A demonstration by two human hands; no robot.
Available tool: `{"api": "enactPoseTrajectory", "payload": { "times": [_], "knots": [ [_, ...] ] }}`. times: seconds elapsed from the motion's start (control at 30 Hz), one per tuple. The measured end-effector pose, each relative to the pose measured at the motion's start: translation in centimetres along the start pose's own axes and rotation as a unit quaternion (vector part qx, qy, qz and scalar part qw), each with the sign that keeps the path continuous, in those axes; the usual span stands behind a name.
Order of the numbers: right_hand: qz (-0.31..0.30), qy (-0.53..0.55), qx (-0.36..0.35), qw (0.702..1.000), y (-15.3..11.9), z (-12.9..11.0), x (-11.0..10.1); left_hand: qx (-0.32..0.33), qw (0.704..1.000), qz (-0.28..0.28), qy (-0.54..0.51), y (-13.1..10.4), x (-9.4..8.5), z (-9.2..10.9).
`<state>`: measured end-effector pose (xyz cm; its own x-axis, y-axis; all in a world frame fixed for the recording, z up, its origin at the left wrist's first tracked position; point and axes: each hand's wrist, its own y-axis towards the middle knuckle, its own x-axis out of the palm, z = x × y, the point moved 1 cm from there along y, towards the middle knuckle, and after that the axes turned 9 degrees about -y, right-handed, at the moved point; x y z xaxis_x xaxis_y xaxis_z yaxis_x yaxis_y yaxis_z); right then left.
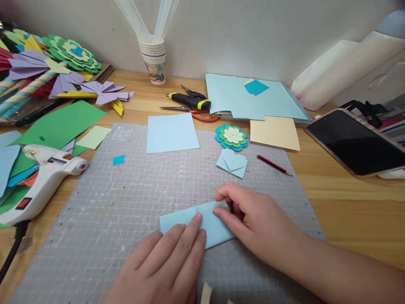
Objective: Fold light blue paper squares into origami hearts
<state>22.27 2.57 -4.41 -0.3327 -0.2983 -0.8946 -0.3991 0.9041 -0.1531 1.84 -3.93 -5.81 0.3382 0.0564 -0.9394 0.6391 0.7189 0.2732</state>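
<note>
A light blue folded paper (pixel 211 228) lies on the grey cutting mat (pixel 95 202), in front of me. My left hand (pixel 167 259) rests flat over its left part, fingers stretched out and pressing down. At the paper's right end, my right hand (pixel 253 219) grips the edge between thumb and curled fingers; some of its fingertips are hidden. Just beyond the hands sits a light blue folded paper heart (pixel 232 162). Behind that is a layered paper flower (pixel 231 137) in blue, green and pale green. A square light blue sheet (pixel 172 133) lies farther left.
A white glue gun (pixel 47 177) lies at left by green paper (pixel 60 124). Red-handled scissors (pixel 202 117), a utility knife (pixel 190 101) and a paper cup stack (pixel 153 59) are at the back. A pencil (pixel 274 164) and a phone (pixel 357 141) are on the right.
</note>
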Motion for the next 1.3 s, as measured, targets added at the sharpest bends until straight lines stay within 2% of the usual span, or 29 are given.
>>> {"api": "enactPoseTrajectory", "payload": {
  "times": [0.07, 0.23, 0.4, 0.63, 1.3],
  "knots": [
    [0.002, 0.001, -0.003, 1.000, 0.02, -0.06, -0.01, -0.010, 1.000, 0.003, 0.005, -0.02, 0.00, 0.02],
    [0.003, 0.000, -0.003, 1.000, 0.10, -0.08, -0.06, 0.024, 0.999, 0.003, 0.043, -0.01, -0.14, -0.19],
    [0.004, -0.002, -0.002, 1.000, 0.09, 0.05, 0.01, 0.031, 0.999, -0.027, 0.024, -0.21, 0.24, -0.38],
    [0.004, -0.005, -0.005, 1.000, 0.12, 0.08, 0.02, -0.012, 1.000, -0.004, -0.001, -0.30, 0.76, -0.02],
    [0.005, -0.010, 0.003, 1.000, -0.18, 0.00, -0.18, -0.017, 1.000, -0.007, 0.003, -0.13, 0.47, 0.06]
  ]
}}
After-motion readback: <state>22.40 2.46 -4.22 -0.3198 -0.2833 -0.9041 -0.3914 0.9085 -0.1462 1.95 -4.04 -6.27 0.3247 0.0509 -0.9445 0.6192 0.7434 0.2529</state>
